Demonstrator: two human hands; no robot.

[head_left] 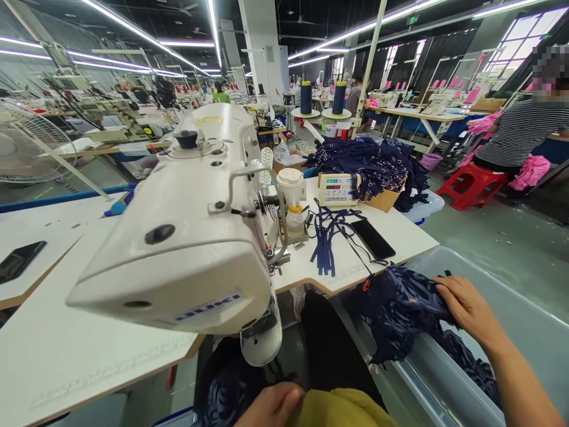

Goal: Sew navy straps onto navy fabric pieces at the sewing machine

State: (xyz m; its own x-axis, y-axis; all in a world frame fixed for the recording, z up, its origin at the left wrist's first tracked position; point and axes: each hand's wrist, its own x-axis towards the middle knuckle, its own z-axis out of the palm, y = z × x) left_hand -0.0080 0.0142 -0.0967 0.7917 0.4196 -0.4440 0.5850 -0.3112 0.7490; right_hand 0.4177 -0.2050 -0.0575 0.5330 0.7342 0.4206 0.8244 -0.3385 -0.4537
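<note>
**Right hand on the navy fabric at the bin, left hand low at the lap**

Head view: I see my right hand (pixel 464 305) at the lower right of the frame, fingers curled down and closed on a bunch of navy fabric (pixel 400 308). The fabric is heaped over the near rim of a grey plastic bin (pixel 524 332), just below the table edge, and more of it trails down inside the bin.

My left hand (pixel 271 406) sits at the bottom centre, partly cut off by the frame, next to a yellow-green cloth (pixel 342 409). I cannot tell whether it is holding anything.

The white sewing machine (pixel 195 237) fills the middle left, standing on the white table (pixel 66 344). To its right on the table lie loose navy straps (pixel 326 237) and a black phone (pixel 373 239), with a small control box (pixel 336 190) further back. A cardboard box (pixel 386 200) heaped with navy pieces stands beside the control box.

At the upper right a person in a striped shirt (pixel 520 133) sits by a red stool (pixel 471 184), well apart from me.

As I judge it, the grip works best taken on one layer near an edge, not on the whole heap. The fabric should also be lifted clear of the bin rim so it does not snag, and kept away from the straps and phone at the table edge.
</note>
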